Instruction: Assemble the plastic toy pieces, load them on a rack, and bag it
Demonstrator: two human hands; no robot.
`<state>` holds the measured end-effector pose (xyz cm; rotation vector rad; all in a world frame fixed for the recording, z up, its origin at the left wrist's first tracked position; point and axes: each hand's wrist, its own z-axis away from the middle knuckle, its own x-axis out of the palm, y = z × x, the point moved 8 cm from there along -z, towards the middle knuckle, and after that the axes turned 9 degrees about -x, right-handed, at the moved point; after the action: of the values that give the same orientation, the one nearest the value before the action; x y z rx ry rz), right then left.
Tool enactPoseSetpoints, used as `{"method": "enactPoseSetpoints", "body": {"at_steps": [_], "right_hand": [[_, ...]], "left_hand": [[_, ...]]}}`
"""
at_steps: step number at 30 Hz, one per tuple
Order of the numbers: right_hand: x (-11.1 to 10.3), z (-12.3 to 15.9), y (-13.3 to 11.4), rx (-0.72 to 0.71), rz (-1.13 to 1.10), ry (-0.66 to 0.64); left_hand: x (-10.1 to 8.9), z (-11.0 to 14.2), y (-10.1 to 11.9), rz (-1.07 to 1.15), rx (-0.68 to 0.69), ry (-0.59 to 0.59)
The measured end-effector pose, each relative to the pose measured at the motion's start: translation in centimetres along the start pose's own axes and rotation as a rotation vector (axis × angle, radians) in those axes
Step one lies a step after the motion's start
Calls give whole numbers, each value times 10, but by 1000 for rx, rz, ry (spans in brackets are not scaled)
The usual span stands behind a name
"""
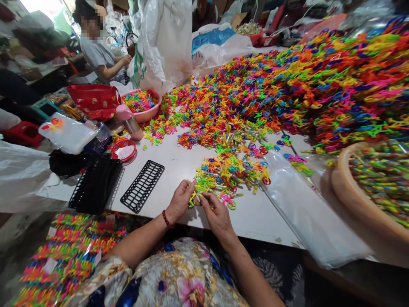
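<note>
Near the table's front edge, my left hand (180, 201), with a red bead bracelet on its wrist, pinches a small yellow-green plastic toy (192, 200). My right hand (218, 216) has thumb and forefinger closed at the same toy's right side. Its exact shape is partly hidden by the fingers. Just beyond my hands lies a small heap of coloured plastic toys (223, 172), some with clear-wrapped sticks or tubes. Left of my left hand, a black slotted plastic rack (142, 186) lies flat on the white table (174, 170).
Black racks (96, 183) are stacked at left, near a red basket (124, 151) and a pink-lidded bottle (129, 121). A large toy pile (287, 89) covers the back right. Clear plastic bags (306, 209) and an orange tub (343, 175) lie right. Another person (99, 51) sits behind.
</note>
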<state>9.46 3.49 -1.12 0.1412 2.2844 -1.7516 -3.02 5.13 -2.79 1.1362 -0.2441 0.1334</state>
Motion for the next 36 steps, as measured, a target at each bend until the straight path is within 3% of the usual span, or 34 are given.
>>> {"method": "enactPoseSetpoints", "body": {"at_steps": [5, 11, 19, 25, 32, 36], "right_hand": [[1, 0, -5, 16, -107, -48], [-11, -2, -12, -34, -21, -3], [-7, 0, -2, -8, -69, -19], [-6, 1, 0, 23, -110, -33], [-2, -2, -13, -89, 22, -34], [-2, -6, -11, -137, 72, -36]], "left_hand": [[4, -1, -3, -33, 27, -47], [6, -1, 0, -67, 46, -68], [6, -6, -5, -157, 63, -83], [5, -7, -7, -237, 68, -41], [-3, -16, -7, -256, 103, 77], [2, -23, 0, -320, 124, 69]]}}
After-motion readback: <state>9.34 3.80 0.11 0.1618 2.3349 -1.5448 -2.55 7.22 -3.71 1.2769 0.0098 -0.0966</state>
